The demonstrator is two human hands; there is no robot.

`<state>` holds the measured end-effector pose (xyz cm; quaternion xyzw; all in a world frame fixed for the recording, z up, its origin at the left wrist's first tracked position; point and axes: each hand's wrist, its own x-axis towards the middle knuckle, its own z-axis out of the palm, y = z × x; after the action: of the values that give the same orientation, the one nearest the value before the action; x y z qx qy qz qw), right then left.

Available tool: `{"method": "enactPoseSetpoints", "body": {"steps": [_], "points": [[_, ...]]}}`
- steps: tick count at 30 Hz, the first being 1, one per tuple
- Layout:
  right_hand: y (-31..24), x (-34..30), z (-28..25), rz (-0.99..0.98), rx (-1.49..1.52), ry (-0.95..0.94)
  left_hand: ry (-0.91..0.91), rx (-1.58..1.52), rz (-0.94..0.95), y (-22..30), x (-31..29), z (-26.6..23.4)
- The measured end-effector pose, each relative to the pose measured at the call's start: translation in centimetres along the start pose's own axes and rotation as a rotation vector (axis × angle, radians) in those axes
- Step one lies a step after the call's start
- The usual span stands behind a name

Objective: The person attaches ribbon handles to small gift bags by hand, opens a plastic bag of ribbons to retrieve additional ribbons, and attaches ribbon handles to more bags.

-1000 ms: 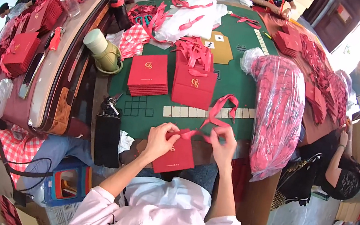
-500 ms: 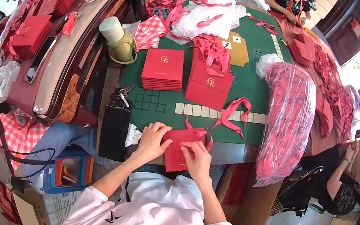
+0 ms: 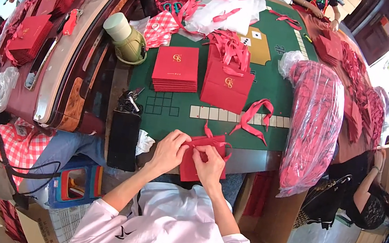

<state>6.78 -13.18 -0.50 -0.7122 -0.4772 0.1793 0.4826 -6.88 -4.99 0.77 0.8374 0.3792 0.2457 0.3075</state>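
A small flat red paper bag [image 3: 189,171] lies at the table's near edge, in front of my body. My left hand [image 3: 170,151] is closed at its upper left, thumb and fingers gripping the bag. My right hand [image 3: 209,165] rests over its middle in a pinch, fingertips close to those of the left. What the right fingertips hold is too small to make out. Red ribbon [image 3: 209,132] sticks up behind the bag and loops by its right edge. Farther off lie loose ribbon strips [image 3: 253,120], a stack of red bags [image 3: 175,69] and another pile with ribbons [image 3: 227,91].
A plastic-wrapped red bundle [image 3: 313,123] lies along the table's right side. To the left stand a green jar [image 3: 130,45] and a black pouch [image 3: 123,141] by crumpled tissue [image 3: 144,142]. White plastic [image 3: 224,14] covers the far end. Other people work at neighbouring tables.
My left hand has shifted right and its fingers have closed into a pinch, bringing both hands' fingertips together over the bag. The bag has moved slightly.
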Motion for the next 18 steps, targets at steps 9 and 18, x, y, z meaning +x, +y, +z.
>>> {"method": "enactPoseSetpoints", "body": {"steps": [9,18], "points": [[-0.2,0.1,-0.3,-0.014,-0.021,-0.024,0.020,-0.086,-0.006,0.6,-0.1,0.5],[-1.3,1.3,-1.8,0.175,-0.055,-0.185,0.122,-0.102,-0.022,1.4,-0.4,1.5]]}}
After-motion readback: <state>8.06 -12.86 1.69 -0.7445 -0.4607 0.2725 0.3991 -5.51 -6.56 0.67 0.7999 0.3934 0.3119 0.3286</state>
